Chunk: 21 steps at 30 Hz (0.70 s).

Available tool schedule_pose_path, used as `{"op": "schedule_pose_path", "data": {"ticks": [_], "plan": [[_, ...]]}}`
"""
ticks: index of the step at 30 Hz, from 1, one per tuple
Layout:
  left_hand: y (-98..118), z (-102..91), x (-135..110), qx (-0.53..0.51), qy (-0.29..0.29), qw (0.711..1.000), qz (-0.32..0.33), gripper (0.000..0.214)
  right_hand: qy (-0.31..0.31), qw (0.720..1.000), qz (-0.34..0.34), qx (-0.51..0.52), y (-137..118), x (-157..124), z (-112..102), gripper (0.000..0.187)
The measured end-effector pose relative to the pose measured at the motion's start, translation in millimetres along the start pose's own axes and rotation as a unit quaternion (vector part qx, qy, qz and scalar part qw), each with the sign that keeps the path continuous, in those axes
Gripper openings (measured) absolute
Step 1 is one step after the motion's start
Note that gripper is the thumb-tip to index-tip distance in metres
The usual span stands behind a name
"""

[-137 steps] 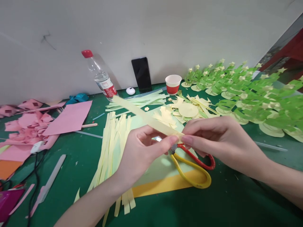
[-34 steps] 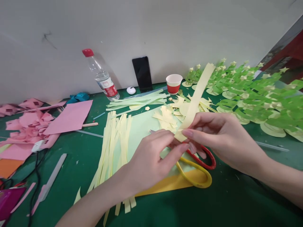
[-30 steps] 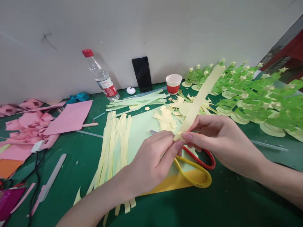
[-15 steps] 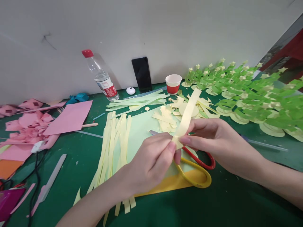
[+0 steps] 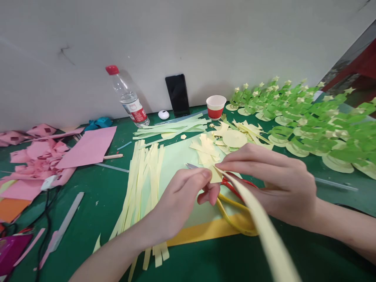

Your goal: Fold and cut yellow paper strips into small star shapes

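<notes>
Both hands pinch the folded end of one pale yellow paper strip (image 5: 258,219) above the table. My left hand (image 5: 182,199) grips the fold between thumb and forefinger. My right hand (image 5: 273,176) lies over it, fingertips closed on the same end. The strip's free length swings down toward me, blurred. Red and yellow scissors (image 5: 235,211) lie under the hands on a light green sheet (image 5: 176,156). A bundle of cut yellow strips (image 5: 143,176) lies just left of my left hand.
A water bottle (image 5: 129,100), black phone (image 5: 177,95) and red paper cup (image 5: 216,107) stand by the wall. Green paper trees (image 5: 311,117) fill the right. Pink paper (image 5: 88,147) and scraps lie left, with cables (image 5: 44,219) at the near left edge.
The strip's free end, pointing up and away half a second ago, has flipped down toward me. My right hand has turned over on top of the fold. The view shifted slightly.
</notes>
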State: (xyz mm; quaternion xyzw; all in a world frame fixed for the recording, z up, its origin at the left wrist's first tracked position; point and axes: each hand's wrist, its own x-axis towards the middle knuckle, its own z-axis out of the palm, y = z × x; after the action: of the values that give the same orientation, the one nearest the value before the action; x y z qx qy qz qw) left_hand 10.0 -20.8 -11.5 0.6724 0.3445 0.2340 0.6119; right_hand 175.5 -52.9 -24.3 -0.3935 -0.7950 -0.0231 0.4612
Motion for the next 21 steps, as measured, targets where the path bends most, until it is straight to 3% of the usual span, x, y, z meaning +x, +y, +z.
{"op": "schedule_pose_path", "data": {"ticks": [4, 7, 9, 11, 14, 18, 21], "plan": [[2, -0.5, 2, -0.041, -0.028, 0.999, -0.021, 0.04, -0.042, 0.979, -0.136, -0.144, 6, -4, -4, 0.012], [2, -2.1, 4, -0.081, -0.067, 0.994, -0.038, 0.041, -0.051, 0.97, -0.167, -0.166, 8, -3, -6, 0.012], [2, -3.2, 5, -0.059, -0.048, 0.997, -0.028, 0.04, -0.038, 0.982, -0.123, -0.138, 7, 0, -5, 0.016], [2, -3.4, 5, -0.004, 0.022, 1.0, 0.019, 0.033, -0.03, 0.995, -0.051, -0.08, 6, 4, -4, 0.02], [1, -1.7, 4, 0.091, 0.116, 0.982, 0.118, 0.017, -0.057, 0.997, 0.053, 0.004, 6, 7, -3, 0.02], [-4, 0.6, 4, 0.12, 0.154, 0.964, 0.181, 0.01, -0.111, 0.985, 0.122, 0.053, 6, 6, -4, 0.016], [-3, 0.5, 6, 0.118, 0.139, 0.972, 0.15, 0.011, -0.133, 0.979, 0.133, 0.081, 4, 5, -6, 0.015]]}}
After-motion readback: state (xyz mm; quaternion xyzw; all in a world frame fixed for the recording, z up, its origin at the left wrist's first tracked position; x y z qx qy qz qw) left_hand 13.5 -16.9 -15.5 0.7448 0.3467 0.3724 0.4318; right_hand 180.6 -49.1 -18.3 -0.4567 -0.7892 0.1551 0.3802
